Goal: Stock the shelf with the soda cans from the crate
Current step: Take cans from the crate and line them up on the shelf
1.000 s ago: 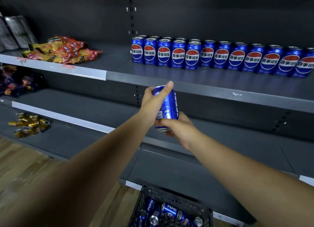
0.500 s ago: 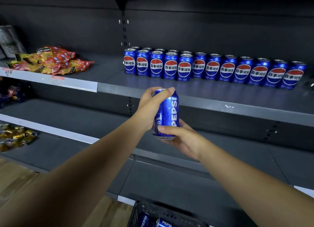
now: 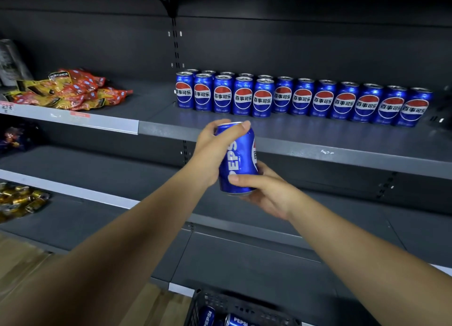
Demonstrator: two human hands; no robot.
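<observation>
Both hands hold one blue Pepsi can point(image 3: 241, 159) upright in front of the shelf's front edge. My left hand point(image 3: 212, 152) wraps round its upper part, with fingers over the rim. My right hand point(image 3: 264, 191) grips the can's lower part from below and the right. On the dark grey shelf point(image 3: 305, 140) stand several matching blue cans point(image 3: 303, 98), logos forward, with a second row behind at the left. A black crate point(image 3: 234, 303) with more cans lying in it shows at the bottom edge.
Red and yellow snack packets point(image 3: 71, 88) lie on the same shelf at the left. Gold-wrapped items point(image 3: 19, 201) sit on a lower shelf at the far left. Dark empty shelves run below the cans. Wooden floor shows at the bottom left.
The can has turned in my hands, so the logo now shows at its right side. The view has tilted up slightly, and the crate has slid toward the bottom edge.
</observation>
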